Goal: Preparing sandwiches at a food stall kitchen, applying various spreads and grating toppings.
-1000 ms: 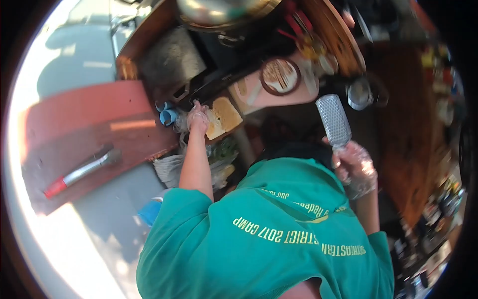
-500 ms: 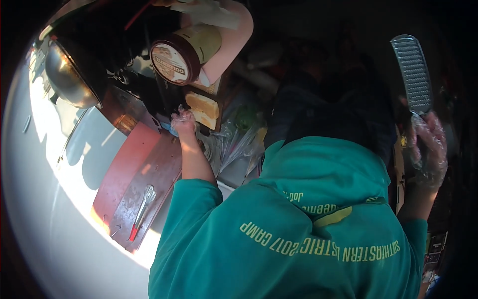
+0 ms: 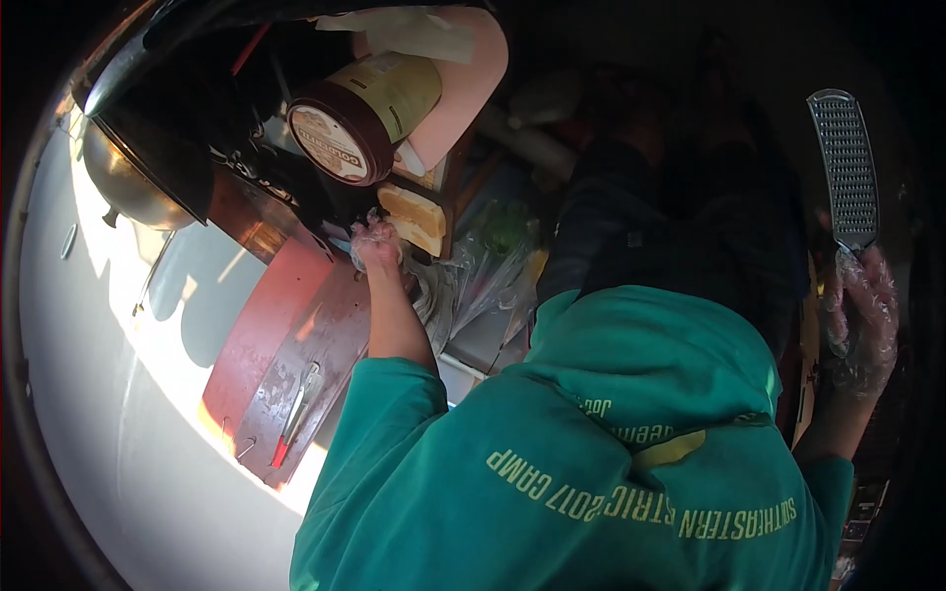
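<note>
Far out on the right, my right hand (image 3: 867, 315), in a clear plastic glove, is closed round the handle end of a metal hand grater (image 3: 852, 167). The grater's flat, perforated face points away from me. On the left, my left hand (image 3: 375, 242), gloved the same way, has its fingers curled; whatever may be in them is hidden. Just right of it, slices of bread (image 3: 414, 220) lie on a wooden board (image 3: 448, 212). Beyond the bread a large tub (image 3: 340, 133) with a brown lid rests on its side or tilts toward me.
Tongs with a red handle (image 3: 296, 414) lie on a reddish metal counter (image 3: 266, 350) at left. A domed metal pan or lid (image 3: 138, 182) stands farther left. A pink board (image 3: 483, 69) is behind the tub. Clear plastic bags (image 3: 498, 266) with something green sit right of the bread.
The view has shifted slightly. My right hand and the grater appear a little lower and farther right. My left hand stays beside the bread, its fingers still curled.
</note>
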Tool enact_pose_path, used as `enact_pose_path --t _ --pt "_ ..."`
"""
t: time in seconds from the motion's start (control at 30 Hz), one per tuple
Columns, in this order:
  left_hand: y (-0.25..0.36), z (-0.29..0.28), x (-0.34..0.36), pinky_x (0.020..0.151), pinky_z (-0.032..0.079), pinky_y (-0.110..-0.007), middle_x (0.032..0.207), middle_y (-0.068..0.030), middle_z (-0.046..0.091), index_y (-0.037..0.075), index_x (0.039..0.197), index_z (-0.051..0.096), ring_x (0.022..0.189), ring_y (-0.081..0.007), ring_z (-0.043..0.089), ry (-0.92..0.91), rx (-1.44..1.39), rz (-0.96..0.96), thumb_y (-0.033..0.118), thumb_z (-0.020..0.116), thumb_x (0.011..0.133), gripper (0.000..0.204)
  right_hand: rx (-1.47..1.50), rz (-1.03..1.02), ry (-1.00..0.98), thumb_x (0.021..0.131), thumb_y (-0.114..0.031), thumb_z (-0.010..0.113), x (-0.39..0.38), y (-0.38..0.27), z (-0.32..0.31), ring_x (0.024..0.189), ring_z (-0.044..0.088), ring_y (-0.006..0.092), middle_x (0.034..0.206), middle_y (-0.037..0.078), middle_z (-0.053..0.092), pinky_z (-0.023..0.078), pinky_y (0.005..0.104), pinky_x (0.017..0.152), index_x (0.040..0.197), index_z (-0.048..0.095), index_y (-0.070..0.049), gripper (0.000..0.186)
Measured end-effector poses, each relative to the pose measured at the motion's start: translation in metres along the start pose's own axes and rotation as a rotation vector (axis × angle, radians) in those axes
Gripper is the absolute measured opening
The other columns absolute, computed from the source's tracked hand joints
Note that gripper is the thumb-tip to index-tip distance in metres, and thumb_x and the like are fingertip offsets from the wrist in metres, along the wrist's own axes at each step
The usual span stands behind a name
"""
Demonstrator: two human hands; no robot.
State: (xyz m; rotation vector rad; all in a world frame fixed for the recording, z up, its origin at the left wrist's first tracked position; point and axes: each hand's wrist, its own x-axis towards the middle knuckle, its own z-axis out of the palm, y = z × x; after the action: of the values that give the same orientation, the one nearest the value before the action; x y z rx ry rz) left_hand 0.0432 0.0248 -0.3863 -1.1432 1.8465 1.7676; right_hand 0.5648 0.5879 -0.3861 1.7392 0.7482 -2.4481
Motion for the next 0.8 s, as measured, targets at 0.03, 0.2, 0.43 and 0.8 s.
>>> enact_pose_path --t 0.03,0.2,0.43,0.8 --pt "-0.004 0.004 -0.002 0.045 0.03 -0.029 0.073 -0.0076 0.056 0.006 0.089 0.052 0.049 -0.017 0.038 0.0 -0.002 -0.002 0.038 0.045 0.099 0.035 -0.002 -0.001 0.001 0.09 -0.015 0.056 0.001 -0.002 0.0 0.044 0.037 0.0037 0.064 0.0 0.048 0.028 0.0168 0.043 0.134 0.047 0.012 0.052" --pt "-0.015 0.02 -0.014 0.045 0.029 -0.03 0.07 -0.0072 0.055 0.006 0.089 0.054 0.047 -0.017 0.038 0.079 0.012 0.024 0.04 0.047 0.098 0.036 -0.042 0.078 -0.07 0.09 -0.014 0.057 0.003 -0.003 -0.004 0.048 0.039 0.0026 0.07 -0.002 0.051 0.028 0.017 0.043 0.139 0.043 0.009 0.056" --pt "-0.01 0.011 -0.009 0.044 0.028 -0.03 0.068 -0.0064 0.054 0.006 0.086 0.056 0.047 -0.0162 0.038 0.082 0.054 0.035 0.04 0.05 0.096 0.037 0.049 0.042 -0.042 0.09 -0.014 0.057 -0.002 0.002 0.006 0.048 0.038 0.0026 0.071 -0.002 0.05 0.028 0.0168 0.043 0.139 0.043 0.009 0.056" --pt "-0.019 0.02 -0.016 0.045 0.029 -0.029 0.067 -0.0068 0.053 0.004 0.087 0.057 0.049 -0.0163 0.04 0.099 0.109 0.088 0.044 0.047 0.099 0.043 0.026 0.044 -0.055 0.092 -0.014 0.056 -0.001 0.016 -0.003 0.049 0.038 0.0021 0.074 0.0 0.052 0.028 0.0162 0.043 0.138 0.044 0.009 0.053"
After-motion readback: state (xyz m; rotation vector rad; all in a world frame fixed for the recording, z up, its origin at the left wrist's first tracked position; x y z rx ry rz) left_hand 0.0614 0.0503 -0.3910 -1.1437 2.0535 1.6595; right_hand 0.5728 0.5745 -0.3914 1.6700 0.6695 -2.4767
